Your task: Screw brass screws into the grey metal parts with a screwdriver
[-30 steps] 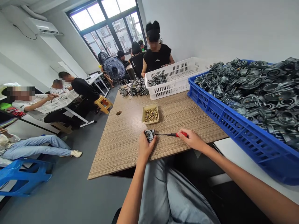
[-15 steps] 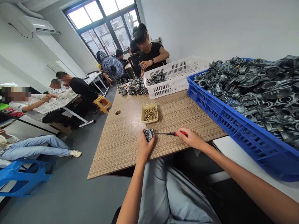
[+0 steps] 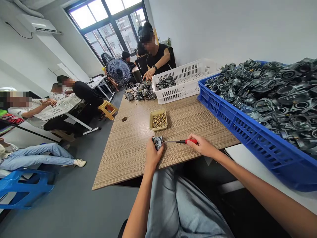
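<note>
My left hand [image 3: 153, 154] is closed around a small grey metal carburetor part [image 3: 157, 142], holding it down on the wooden table [image 3: 128, 145] near the front edge. My right hand [image 3: 203, 145] grips a red-handled screwdriver [image 3: 182, 141] lying almost level, its thin shaft pointing left with the tip at the part. A small tan tray of brass screws [image 3: 158, 120] sits just beyond the part.
A blue crate [image 3: 247, 130] heaped with dark metal castings fills the right side. A white basket [image 3: 184, 81] and a pile of assembled parts [image 3: 142, 92] stand at the far end, where another person reaches in. Other people sit at the left beside a fan [image 3: 117, 70].
My hands, the part and the screwdriver have stayed in place. The person at the far end has leaned forward and reached a hand down to the parts pile.
</note>
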`<state>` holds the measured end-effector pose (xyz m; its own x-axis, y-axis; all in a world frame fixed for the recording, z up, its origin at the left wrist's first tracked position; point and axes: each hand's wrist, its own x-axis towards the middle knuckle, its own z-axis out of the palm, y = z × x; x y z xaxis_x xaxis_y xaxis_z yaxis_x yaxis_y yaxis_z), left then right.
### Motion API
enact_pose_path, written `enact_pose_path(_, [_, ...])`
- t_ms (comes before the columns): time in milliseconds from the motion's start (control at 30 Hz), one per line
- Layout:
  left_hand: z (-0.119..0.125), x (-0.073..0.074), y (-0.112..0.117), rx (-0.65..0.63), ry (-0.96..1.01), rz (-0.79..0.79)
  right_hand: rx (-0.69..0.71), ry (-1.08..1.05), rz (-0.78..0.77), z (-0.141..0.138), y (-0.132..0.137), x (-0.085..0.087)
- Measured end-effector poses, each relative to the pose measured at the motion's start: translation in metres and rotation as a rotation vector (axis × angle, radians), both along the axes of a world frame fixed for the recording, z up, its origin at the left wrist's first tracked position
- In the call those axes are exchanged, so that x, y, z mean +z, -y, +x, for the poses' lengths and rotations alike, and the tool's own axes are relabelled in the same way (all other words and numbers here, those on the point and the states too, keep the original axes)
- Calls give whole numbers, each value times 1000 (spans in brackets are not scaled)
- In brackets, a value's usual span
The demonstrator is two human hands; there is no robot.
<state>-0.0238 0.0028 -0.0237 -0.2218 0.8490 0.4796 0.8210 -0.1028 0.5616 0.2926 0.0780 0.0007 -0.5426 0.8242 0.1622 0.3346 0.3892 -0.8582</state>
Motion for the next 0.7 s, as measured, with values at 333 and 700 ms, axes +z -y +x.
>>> enact_pose_path(333, [0, 1, 0, -1, 7, -7, -89, -31, 11, -6, -1, -4])
enact_pose_path(700, [-1, 0, 0, 1, 11, 11, -86, 19, 42, -1, 2, -7])
